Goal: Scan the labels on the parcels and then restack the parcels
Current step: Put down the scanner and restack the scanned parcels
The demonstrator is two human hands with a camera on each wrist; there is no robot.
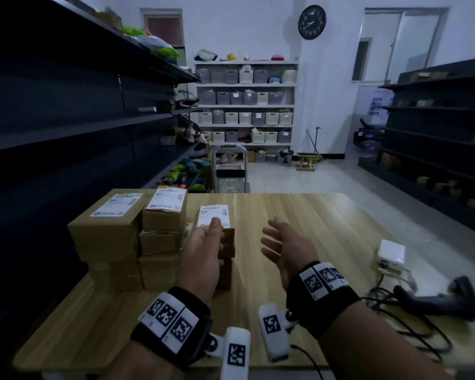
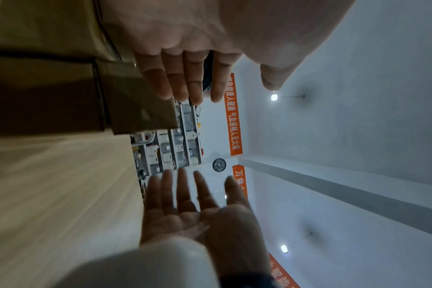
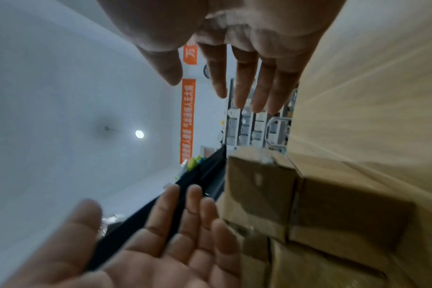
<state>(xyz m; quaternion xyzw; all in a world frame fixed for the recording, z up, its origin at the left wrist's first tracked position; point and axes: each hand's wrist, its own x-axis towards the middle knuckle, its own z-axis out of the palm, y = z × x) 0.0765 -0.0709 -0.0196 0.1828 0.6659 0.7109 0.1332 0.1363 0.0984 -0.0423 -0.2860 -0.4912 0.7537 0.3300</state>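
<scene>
Both hands, the left hand and right hand, are held wide, flanking the small parcel; it likely must be gripped for scanning.

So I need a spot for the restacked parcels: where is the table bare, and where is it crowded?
Bare wood on the table runs from the right hand to the far edge, and along the near edge by the wrists. Crowded: the parcel stacks on the left, and the scanner, white box and cables on the right.

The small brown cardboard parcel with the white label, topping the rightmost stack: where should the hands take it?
By its two upright side faces, one hand per side. The small brown cardboard parcel tops its stack; left hand is beside it, right hand apart, both open.
</scene>
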